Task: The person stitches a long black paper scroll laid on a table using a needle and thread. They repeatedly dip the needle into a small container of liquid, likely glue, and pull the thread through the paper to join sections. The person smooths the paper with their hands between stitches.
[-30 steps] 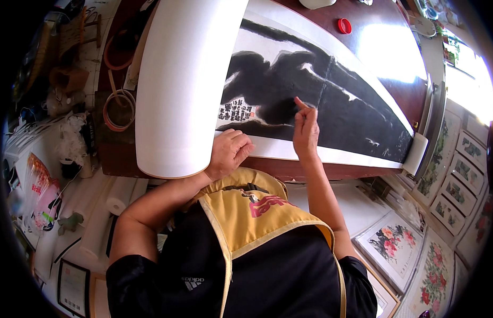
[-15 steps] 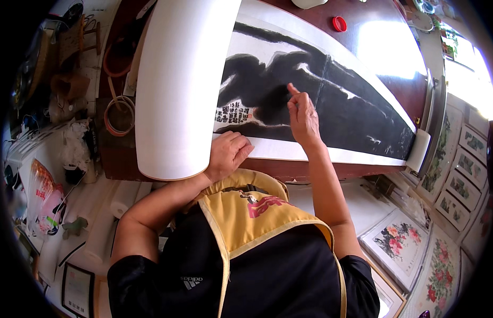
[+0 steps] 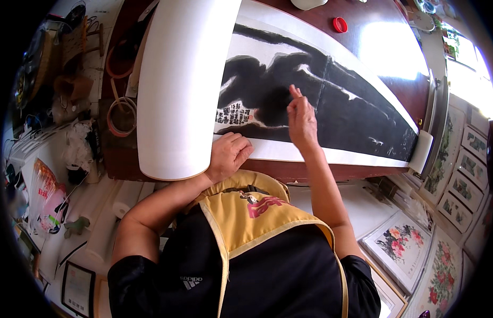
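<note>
Slightly turned since the earlier frame, the right hand (image 3: 302,124) is over the ink painting (image 3: 363,116) on the table (image 3: 373,16), left hand (image 3: 229,155) at its white border (image 3: 275,149), grips unclear to me, the paper probably light, creasable, best held by that border.

Left hand (image 3: 231,155) is resting on the white border of a long, mostly black ink painting (image 3: 358,119), right beside a fat white roll (image 3: 185,95). Right hand (image 3: 302,119) is over the dark part, fingers pointing toward the far side, can't tell if the tips actually touch. All this is on a glossy reddish-brown counter (image 3: 358,40), with a little red cap (image 3: 340,24) past the painting's far edge. Yellow apron (image 3: 273,225), and a flower picture (image 3: 399,248) down at lower right.
</note>
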Demonstrator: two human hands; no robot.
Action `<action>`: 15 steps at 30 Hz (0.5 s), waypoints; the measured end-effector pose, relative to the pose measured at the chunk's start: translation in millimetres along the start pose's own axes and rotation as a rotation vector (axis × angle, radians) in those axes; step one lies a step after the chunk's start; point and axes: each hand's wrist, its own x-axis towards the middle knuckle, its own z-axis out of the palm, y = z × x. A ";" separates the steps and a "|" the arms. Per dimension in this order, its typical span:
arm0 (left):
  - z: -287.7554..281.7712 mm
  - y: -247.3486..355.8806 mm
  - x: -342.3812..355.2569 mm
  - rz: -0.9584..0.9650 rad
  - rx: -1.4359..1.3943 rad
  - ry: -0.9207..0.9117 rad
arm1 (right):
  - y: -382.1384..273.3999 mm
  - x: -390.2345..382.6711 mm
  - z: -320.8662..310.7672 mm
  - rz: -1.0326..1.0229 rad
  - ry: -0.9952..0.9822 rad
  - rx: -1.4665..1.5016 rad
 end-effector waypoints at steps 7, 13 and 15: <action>0.0 0.4 -0.4 -0.002 0.012 -0.008 | -13.2 9.4 12.7 -0.128 -0.061 -0.249; 1.2 1.0 -0.2 -0.030 0.004 0.006 | -14.4 19.3 -9.8 -0.049 -0.137 -0.079; 0.1 2.2 0.5 -0.036 0.000 -0.007 | -12.8 18.4 -8.5 -0.072 -0.080 -0.073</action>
